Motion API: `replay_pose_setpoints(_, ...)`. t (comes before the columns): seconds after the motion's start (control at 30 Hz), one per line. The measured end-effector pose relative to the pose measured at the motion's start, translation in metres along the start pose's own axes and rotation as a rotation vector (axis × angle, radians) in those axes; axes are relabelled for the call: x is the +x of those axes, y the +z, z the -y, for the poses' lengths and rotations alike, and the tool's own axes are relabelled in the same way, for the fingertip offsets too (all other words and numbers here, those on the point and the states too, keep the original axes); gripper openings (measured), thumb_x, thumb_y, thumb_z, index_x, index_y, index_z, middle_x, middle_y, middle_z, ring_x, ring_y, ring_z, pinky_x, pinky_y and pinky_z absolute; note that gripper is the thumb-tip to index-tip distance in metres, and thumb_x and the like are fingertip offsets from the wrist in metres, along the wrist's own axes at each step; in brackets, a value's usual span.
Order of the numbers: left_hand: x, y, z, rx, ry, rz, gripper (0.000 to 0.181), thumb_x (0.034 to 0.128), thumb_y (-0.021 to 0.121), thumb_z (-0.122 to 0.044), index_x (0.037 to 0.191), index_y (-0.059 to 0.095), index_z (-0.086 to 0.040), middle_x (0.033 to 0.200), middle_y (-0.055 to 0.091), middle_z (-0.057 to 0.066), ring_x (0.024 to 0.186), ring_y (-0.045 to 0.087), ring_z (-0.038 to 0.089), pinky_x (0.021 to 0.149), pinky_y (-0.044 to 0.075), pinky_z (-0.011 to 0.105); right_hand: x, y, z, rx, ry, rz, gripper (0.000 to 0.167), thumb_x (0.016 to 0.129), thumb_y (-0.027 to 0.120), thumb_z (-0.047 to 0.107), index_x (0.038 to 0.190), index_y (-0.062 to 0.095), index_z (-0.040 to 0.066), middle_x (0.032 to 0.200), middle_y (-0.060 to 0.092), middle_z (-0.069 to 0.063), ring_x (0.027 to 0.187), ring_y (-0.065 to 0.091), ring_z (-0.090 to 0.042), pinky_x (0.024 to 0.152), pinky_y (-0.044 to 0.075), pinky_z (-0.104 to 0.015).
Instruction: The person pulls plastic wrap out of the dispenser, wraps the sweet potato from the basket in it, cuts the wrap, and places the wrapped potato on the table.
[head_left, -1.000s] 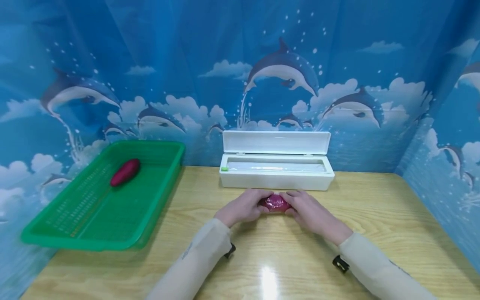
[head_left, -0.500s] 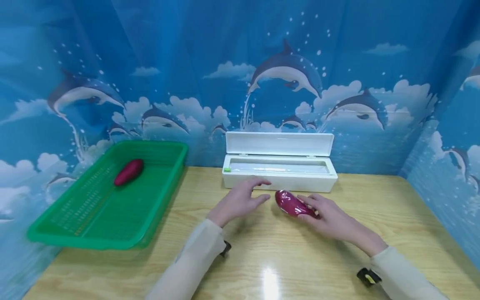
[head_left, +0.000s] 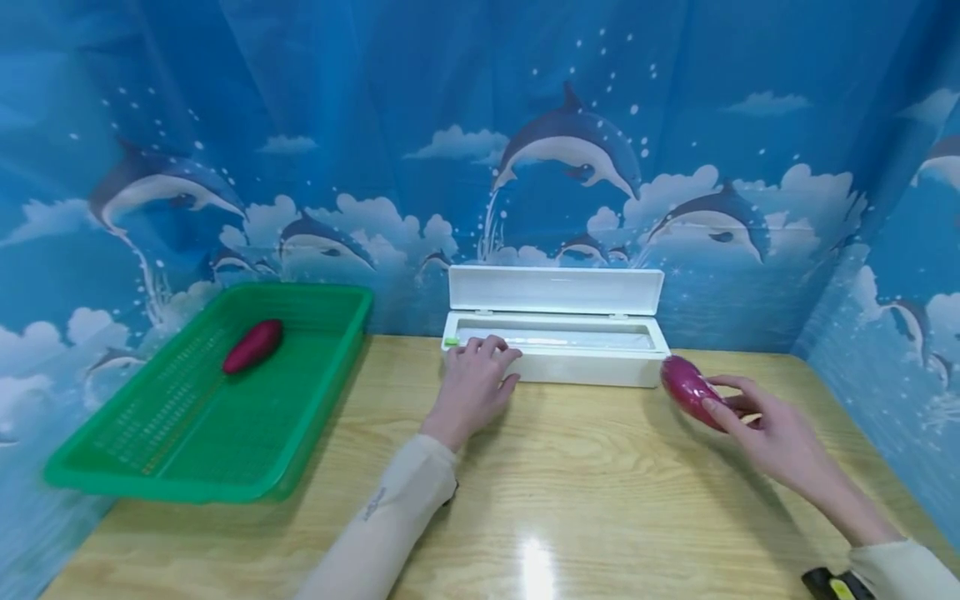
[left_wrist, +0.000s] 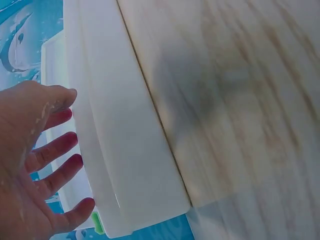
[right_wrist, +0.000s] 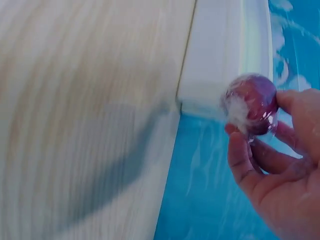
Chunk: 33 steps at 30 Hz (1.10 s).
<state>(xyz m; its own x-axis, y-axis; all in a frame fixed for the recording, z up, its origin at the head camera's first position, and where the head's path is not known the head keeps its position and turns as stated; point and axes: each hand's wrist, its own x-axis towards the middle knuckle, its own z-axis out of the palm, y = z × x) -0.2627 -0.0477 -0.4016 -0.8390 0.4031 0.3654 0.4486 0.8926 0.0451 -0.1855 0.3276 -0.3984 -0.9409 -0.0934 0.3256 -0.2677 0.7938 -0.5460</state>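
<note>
My right hand (head_left: 783, 437) pinches a reddish-purple sweet potato (head_left: 688, 392) between thumb and fingers, off the box's right end and above the table. Clear film, bunched and shiny, covers that sweet potato (right_wrist: 260, 97) in the right wrist view. At the left end of a white cling film box (head_left: 592, 368) is my left hand (head_left: 468, 392), its fingers spread and slightly bent over the front edge. In the left wrist view that hand (left_wrist: 25, 170) holds nothing; whether its fingertips touch the box is unclear. A green tab (head_left: 451, 342) sits on the box's left end.
A green plastic basket (head_left: 281, 483) stands on the left, with another sweet potato (head_left: 253, 346) inside. The box's hinged lid (head_left: 555, 290) is raised at the back. A dolphin-print curtain (head_left: 420, 150) surrounds the wooden table (head_left: 570, 483).
Both hands were together on the wrapped sweet potato. The left let go and moved forward-left to the box; the right carried the sweet potato to the right.
</note>
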Motion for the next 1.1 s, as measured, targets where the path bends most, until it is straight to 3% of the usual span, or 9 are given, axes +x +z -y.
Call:
replay_pose_setpoints(0.13, 0.001, 0.001, -0.001, 0.010, -0.011, -0.005, 0.035, 0.0985, 0.067, -0.041, 0.131, 0.068, -0.027, 0.129, 0.066, 0.002, 0.117, 0.059, 0.026, 0.097, 0.051, 0.053, 0.005, -0.014, -0.025, -0.036, 0.019, -0.072, 0.040, 0.101, 0.065, 0.020, 0.134, 0.059, -0.002, 0.109, 0.069, -0.039, 0.075, 0.054, 0.021, 0.051, 0.050, -0.017)
replay_pose_setpoints(0.23, 0.003, -0.001, -0.001, 0.022, -0.013, 0.008, 0.036, 0.0991, 0.065, -0.044, 0.131, 0.068, -0.028, 0.129, 0.065, 0.001, 0.117, 0.059, 0.027, 0.096, 0.052, 0.053, 0.011, -0.022, -0.043, -0.125, 0.055, -0.072, 0.043, 0.103, 0.063, 0.026, 0.135, 0.058, -0.002, 0.110, 0.068, -0.039, 0.074, 0.072, -0.002, 0.052, 0.053, -0.025)
replay_pose_setpoints(0.37, 0.004, -0.004, -0.002, 0.049, -0.016, 0.039, 0.037, 0.1001, 0.062, -0.047, 0.132, 0.067, -0.028, 0.131, 0.064, 0.001, 0.118, 0.059, 0.027, 0.095, 0.054, 0.054, 0.019, -0.026, -0.066, -0.185, 0.076, -0.047, 0.044, 0.104, 0.060, 0.027, 0.134, 0.056, -0.005, 0.108, 0.068, -0.040, 0.087, 0.072, -0.049, 0.062, 0.057, -0.055)
replay_pose_setpoints(0.47, 0.004, -0.004, -0.002, 0.064, -0.021, 0.053, 0.038, 0.1001, 0.062, -0.048, 0.133, 0.066, -0.030, 0.131, 0.063, 0.000, 0.118, 0.059, 0.027, 0.095, 0.054, 0.053, 0.024, -0.025, -0.081, -0.203, 0.077, -0.024, 0.044, 0.104, 0.059, 0.026, 0.132, 0.055, -0.008, 0.106, 0.067, -0.041, 0.090, 0.069, -0.055, 0.067, 0.052, -0.066)
replay_pose_setpoints(0.57, 0.004, -0.004, -0.003, 0.074, -0.027, 0.067, 0.038, 0.1001, 0.061, -0.049, 0.134, 0.065, -0.031, 0.132, 0.063, 0.000, 0.118, 0.059, 0.027, 0.095, 0.054, 0.053, 0.027, -0.024, -0.093, -0.217, 0.060, 0.004, 0.044, 0.104, 0.059, 0.023, 0.133, 0.053, -0.010, 0.114, 0.062, -0.044, 0.093, 0.067, -0.057, 0.066, 0.052, -0.065)
replay_pose_setpoints(0.7, 0.006, -0.004, -0.007, 0.094, -0.033, 0.093, 0.039, 0.1008, 0.059, -0.051, 0.134, 0.064, -0.031, 0.131, 0.062, 0.000, 0.120, 0.058, 0.028, 0.095, 0.054, 0.053, 0.026, -0.023, -0.105, -0.259, 0.009, 0.015, 0.042, 0.104, 0.058, 0.017, 0.137, 0.055, -0.010, 0.104, 0.064, -0.042, 0.063, 0.065, -0.041, 0.048, 0.049, -0.043)
replay_pose_setpoints(0.83, 0.007, -0.004, -0.009, 0.120, -0.040, 0.103, 0.041, 0.1011, 0.057, -0.053, 0.135, 0.064, -0.031, 0.130, 0.062, 0.000, 0.121, 0.058, 0.029, 0.095, 0.054, 0.052, 0.024, -0.023, -0.108, -0.299, -0.023, 0.009, 0.040, 0.104, 0.058, 0.015, 0.133, 0.058, -0.012, 0.069, 0.067, -0.024, 0.042, 0.033, -0.009, 0.040, 0.024, -0.026)
replay_pose_setpoints(0.97, 0.007, -0.003, -0.010, 0.125, -0.040, 0.101, 0.042, 0.1012, 0.056, -0.054, 0.134, 0.064, -0.030, 0.130, 0.062, 0.000, 0.121, 0.059, 0.029, 0.095, 0.054, 0.053, 0.024, -0.023, -0.108, -0.298, -0.015, 0.018, 0.040, 0.103, 0.060, 0.014, 0.133, 0.058, -0.012, 0.053, 0.058, -0.004, 0.041, 0.030, -0.007, 0.042, 0.023, -0.024)
replay_pose_setpoints(1.1, 0.007, -0.002, -0.008, 0.131, -0.043, 0.090, 0.042, 0.1008, 0.056, -0.054, 0.134, 0.064, -0.030, 0.130, 0.062, 0.000, 0.121, 0.059, 0.029, 0.095, 0.054, 0.054, 0.026, -0.023, -0.108, -0.286, 0.004, 0.035, 0.042, 0.102, 0.061, 0.014, 0.135, 0.057, -0.012, 0.055, 0.060, -0.011, 0.046, 0.049, -0.013, 0.040, 0.028, -0.026)
